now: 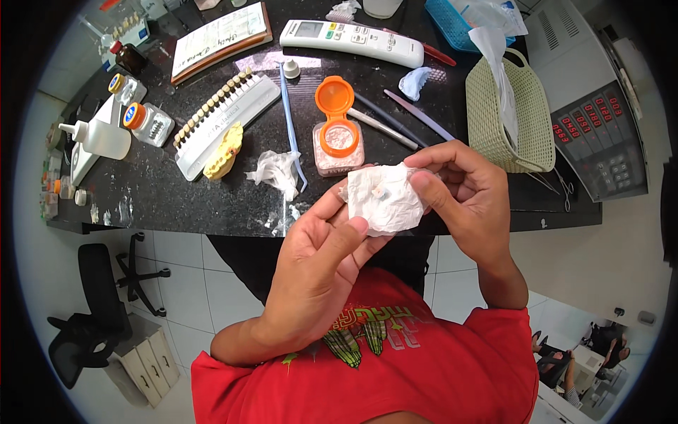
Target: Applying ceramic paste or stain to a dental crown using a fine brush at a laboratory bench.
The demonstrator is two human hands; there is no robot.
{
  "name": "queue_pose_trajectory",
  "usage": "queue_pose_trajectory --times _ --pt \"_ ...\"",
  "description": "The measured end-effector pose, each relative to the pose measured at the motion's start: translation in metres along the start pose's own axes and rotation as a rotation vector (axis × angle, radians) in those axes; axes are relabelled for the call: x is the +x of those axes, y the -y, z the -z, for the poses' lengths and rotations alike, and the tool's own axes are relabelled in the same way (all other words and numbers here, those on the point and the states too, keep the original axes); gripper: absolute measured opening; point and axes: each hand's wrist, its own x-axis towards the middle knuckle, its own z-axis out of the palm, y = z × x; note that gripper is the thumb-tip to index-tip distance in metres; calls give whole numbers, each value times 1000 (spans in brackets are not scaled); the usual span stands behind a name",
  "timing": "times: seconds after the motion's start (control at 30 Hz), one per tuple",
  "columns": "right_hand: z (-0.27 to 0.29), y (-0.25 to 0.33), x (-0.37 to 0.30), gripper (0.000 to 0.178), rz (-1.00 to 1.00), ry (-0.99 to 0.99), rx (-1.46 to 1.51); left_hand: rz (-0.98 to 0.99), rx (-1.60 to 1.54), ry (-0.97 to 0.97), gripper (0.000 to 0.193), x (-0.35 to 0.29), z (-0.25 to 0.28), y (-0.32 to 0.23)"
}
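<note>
A white crumpled tissue point(395, 208) is spread between my two hands, just over the front edge of the bench. My left hand point(318, 254) pinches its lower left side, thumb on top and fingers beneath. At its upper right corner my right hand point(470, 201) grips it between thumb and fingers. On the tissue lies a tiny pale piece point(380, 191), too small to make out. Right behind it stands a clear jar point(339, 164) of pinkish-white bits, its orange flip lid point(334, 95) up. A second crumpled tissue point(275, 172) lies left of the jar.
Tooth shade guide point(233, 116) and yellow dental cast point(224, 152) lie left, near a white squeeze bottle point(106, 138). Behind are a blue slim tool point(289, 120), remote control point(353, 42) and notebook point(220, 44). A woven basket point(487, 106) and machine with red digits point(597, 134) stand right.
</note>
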Motion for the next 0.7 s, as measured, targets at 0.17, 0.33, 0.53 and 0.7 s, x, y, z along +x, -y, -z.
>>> queue_pose_trajectory --times 0.17,0.33,0.53,0.7 --pt "3 8 2 24 427 -145 -509 3 29 -6 48 -2 3 2" --pt "-3 11 1 34 763 -12 -719 -15 -18 9 52 -3 3 8" --pt "-8 9 2 41 765 29 -801 -60 -27 -27 52 -2 -2 13" --pt "-9 6 1 41 747 1 -870 -48 -55 -36 56 -3 -3 11"
